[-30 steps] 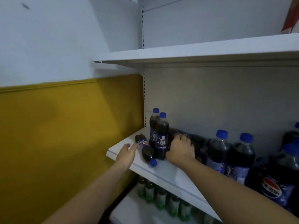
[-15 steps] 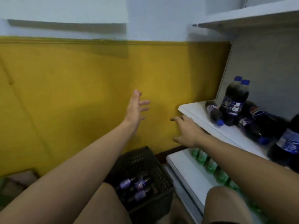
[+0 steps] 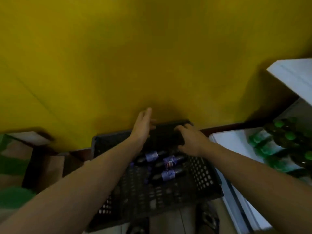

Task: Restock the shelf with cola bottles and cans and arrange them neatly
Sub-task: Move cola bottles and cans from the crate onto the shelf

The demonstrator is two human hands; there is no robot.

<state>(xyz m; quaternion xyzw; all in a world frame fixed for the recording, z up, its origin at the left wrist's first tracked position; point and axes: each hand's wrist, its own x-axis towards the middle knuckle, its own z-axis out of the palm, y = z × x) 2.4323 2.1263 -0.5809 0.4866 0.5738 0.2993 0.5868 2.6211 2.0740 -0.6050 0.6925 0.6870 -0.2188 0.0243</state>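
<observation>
Neither grip has hold of anything: the left hand (image 3: 142, 127) is flat with straight fingers, the right hand (image 3: 192, 142) spread and loosely bent, both over the far end of the black crate (image 3: 202, 174). Three cola bottles (image 3: 169, 162) lie on their sides in the crate's bottom, just below the right hand. The step looks like fetching stock; next each hand must drop and close round a bottle. The crate walls hem the reach. The white shelf (image 3: 293, 78) stands up to the right, above green bottles (image 3: 278, 142) on the lower shelf (image 3: 233, 146).

Yellow wall (image 3: 152, 56), green-capped bottles (image 3: 283, 144)
</observation>
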